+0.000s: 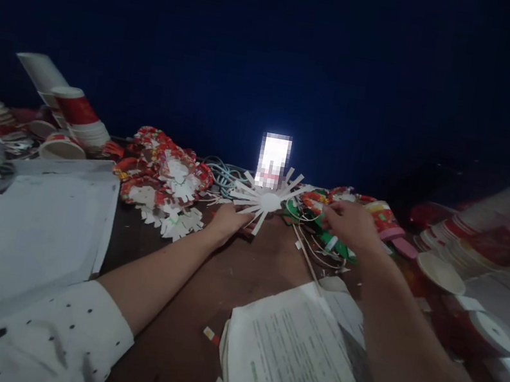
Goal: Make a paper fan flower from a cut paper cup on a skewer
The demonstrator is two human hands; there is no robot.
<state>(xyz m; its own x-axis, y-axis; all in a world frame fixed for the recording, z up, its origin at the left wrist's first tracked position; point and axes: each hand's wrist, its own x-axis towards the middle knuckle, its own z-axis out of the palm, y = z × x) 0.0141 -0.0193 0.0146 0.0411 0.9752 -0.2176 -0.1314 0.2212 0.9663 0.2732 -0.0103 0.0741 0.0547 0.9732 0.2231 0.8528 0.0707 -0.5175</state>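
My left hand (231, 225) is closed on the edge of a white paper cup cut into strips (269, 202). Its strips fan out flat around the round base like a flower. To the right, my right hand (349, 225) has its fingers drawn together beside a red and orange cut cup piece (315, 200); whether they grip anything I cannot make out. A thin pale cord (299, 217) loops between the hands. Left of the left hand lies a heap of red and white cut cup pieces (165, 169), some with zigzag edges.
A brightly lit, blurred screen (273, 158) stands behind the cut cup. Stacked paper cups (78, 119) lean at the left, with more cup stacks (467, 236) at the right. A white board (33, 232) lies left; printed papers (290, 360) lie in front on the brown table (176, 341).
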